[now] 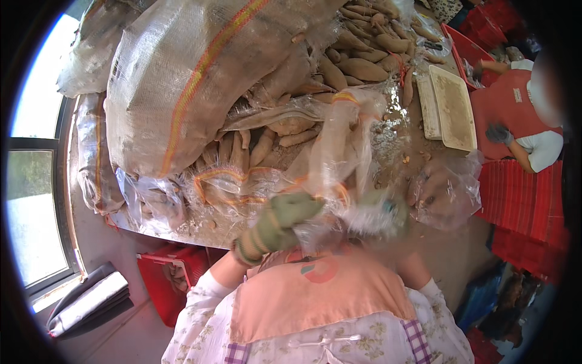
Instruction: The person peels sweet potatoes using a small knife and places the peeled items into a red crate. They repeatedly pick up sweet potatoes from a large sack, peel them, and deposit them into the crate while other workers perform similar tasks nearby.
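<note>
My left hand (pixel 291 214), in a green knit glove with a striped cuff, is curled closed in front of my apron. Clear plastic (pixel 314 234), apparently part of a bag, bunches just below its fingers. My right hand (pixel 394 207), also in a greenish glove, is blurred by motion. A whitish, blurred thing (pixel 370 219) is at that hand, too smeared to name surely. Right beyond both hands lies a crumpled woven mesh sack (pixel 334 136) with orange-yellow bands. Behind it, long dirt-covered sweet potatoes (pixel 254 148) lie on the dusty table (pixel 232 230).
A big full woven sack (pixel 182 86) fills the left. More sweet potatoes (pixel 363 59) lie heaped at the back. Filled clear bags (pixel 445 195) (pixel 157 204) flank me. A co-worker (pixel 509 104) stands right, by shallow trays (pixel 452 107) and red crates (pixel 523 195). A red crate (pixel 170 277) stands lower left.
</note>
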